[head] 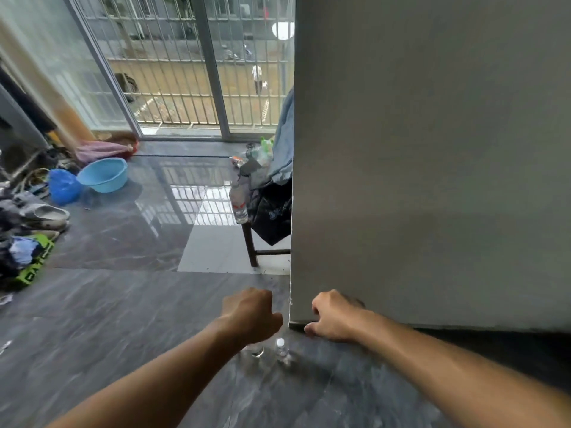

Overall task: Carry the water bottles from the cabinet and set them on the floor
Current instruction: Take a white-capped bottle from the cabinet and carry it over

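Observation:
Two small clear water bottles stand on the dark tiled floor by the corner of the grey cabinet. The right-hand bottle has a white cap and stands free. The other bottle shows only its lower part. Its top is hidden under my left hand, whose fingers curl down over it. My right hand hangs in front of the cabinet's bottom corner, to the right of the bottles, fingers loosely curled and holding nothing.
Behind the cabinet a small dark stool carries a black bag, cloth and another bottle. A blue basin, a blue bag, sandals and clothes lie at the left. A barred glass door closes the far end.

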Demonstrator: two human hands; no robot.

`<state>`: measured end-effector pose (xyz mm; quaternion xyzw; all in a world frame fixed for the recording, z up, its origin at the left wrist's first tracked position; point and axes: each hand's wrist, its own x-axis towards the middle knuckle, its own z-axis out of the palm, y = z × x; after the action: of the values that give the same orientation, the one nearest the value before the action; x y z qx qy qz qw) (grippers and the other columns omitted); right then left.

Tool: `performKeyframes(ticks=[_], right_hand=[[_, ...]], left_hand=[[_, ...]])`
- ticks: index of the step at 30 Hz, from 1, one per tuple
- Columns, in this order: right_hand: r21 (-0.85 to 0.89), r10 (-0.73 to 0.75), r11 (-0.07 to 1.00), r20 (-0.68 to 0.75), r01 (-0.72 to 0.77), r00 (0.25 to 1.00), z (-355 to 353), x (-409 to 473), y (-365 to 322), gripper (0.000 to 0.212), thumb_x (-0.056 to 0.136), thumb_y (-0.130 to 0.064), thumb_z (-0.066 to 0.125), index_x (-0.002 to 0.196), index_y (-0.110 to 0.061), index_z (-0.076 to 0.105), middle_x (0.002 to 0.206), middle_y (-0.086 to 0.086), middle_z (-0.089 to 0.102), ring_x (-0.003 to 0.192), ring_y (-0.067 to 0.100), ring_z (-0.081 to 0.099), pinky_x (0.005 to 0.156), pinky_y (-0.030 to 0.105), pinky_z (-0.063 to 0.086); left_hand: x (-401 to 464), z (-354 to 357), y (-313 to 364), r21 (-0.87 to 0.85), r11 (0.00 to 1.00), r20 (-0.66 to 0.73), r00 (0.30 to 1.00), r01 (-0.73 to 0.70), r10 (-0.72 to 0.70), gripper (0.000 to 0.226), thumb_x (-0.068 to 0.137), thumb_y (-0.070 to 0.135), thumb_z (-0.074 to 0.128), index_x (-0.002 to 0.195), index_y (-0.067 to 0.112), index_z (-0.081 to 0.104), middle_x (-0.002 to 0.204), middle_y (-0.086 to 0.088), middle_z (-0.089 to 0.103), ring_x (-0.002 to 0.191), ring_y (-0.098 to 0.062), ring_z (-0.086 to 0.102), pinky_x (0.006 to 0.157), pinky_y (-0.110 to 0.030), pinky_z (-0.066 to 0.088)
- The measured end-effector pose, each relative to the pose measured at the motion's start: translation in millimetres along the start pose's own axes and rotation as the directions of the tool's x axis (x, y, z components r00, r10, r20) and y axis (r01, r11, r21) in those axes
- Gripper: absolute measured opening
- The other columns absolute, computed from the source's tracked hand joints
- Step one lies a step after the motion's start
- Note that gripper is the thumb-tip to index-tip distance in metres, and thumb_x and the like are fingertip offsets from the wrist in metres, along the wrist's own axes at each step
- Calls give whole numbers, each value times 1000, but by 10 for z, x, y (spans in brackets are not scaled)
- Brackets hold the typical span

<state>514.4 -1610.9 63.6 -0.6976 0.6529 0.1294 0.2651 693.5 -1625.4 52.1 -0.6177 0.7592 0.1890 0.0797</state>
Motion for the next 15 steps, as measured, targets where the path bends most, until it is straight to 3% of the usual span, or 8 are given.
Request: performKeyframes(ticks=[4,7,10,15], right_hand=[[-52,-16,999,-53,13,998,-525,-460,-10,38,81,-49,64,102,-16,61,113,7,65,101,29,62,74,31,43],[-82,-25,997,-109,16,994,-804,-756,16,35,83,-48,64,97,-16,59,110,9,65,99,31,61,73,32,41],[-92,11,995,-143,-25,990,-959,-1005,42,36,85,-48,62,99,-16,57,110,9,64,101,31,60,73,32,40],[-50,128,989,-184,-139,975,-997,-1376,33,40,86,-49,60,102,-13,57,112,10,62,100,32,60,71,32,40]], left_hand=[[-214,-503,283,5,999,-3,999,-52,52,26,83,47,57,85,21,59,84,0,59,73,-17,57,63,-29,49],[-323,-787,486,45,994,-62,993,-96,99,26,78,51,54,76,25,53,74,5,50,64,-16,50,50,-24,36],[-394,-961,671,107,983,-91,983,-151,161,23,76,51,52,79,28,54,77,6,50,65,-17,48,46,-23,28],[-447,-1072,841,171,953,-98,958,-252,271,37,73,51,51,94,22,64,93,-1,65,72,-21,54,55,-26,37]])
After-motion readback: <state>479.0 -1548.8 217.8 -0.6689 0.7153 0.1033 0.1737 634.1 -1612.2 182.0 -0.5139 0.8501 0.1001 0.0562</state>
